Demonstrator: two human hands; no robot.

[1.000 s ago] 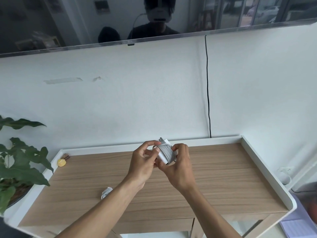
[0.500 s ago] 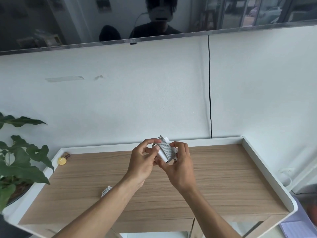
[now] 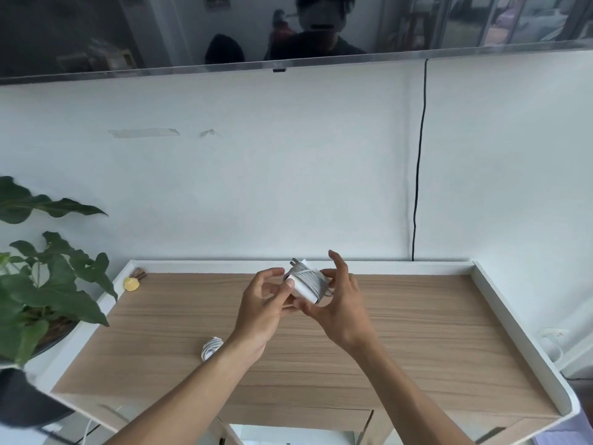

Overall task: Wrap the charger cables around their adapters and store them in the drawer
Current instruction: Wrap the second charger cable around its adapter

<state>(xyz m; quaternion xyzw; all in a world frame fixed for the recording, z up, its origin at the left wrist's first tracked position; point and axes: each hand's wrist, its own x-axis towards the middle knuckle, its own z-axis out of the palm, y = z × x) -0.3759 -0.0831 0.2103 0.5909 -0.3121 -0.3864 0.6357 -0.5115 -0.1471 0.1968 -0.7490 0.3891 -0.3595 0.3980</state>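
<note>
Left hand (image 3: 261, 305) pinching cable-wrapped adapter (image 3: 306, 284) above desk (image 3: 417, 316), right hand (image 3: 341, 305) cradling it, loosely splayed

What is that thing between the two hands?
A white adapter wound with grey cable sits between the left hand and right hand, above the desk, in the head view.

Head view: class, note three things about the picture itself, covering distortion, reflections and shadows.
Head view: the wide-angle lens bows the white raised rim of the wooden desk; head view: the dark glossy panel along the top mirrors the room; head view: light is soft and even, shadows faint; head view: the white adapter wrapped in grey cable looks slightly soft.
</note>
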